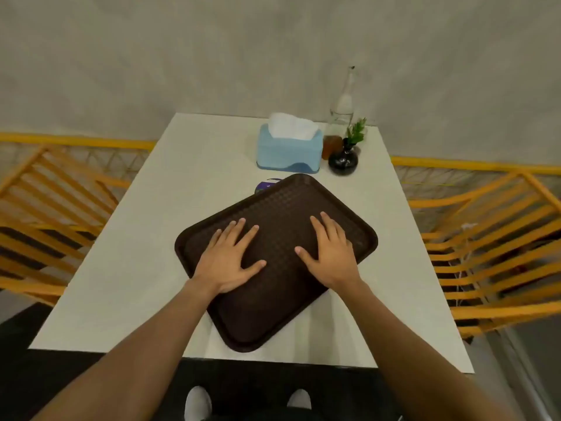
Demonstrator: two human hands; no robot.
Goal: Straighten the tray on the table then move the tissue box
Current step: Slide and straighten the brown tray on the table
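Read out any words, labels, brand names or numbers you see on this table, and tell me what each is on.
No text can be read anywhere.
Purple disc, half hidden under the tray: pale marks, too blurred to read.
Tissue box: no print showing.
Glass bottle: no legible label.
Black vase: only glare.

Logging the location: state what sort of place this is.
Probably a cafe or canteen dining area: a brown serving tray on a white table, a tissue box beside a glass water bottle, and orange slatted chairs.
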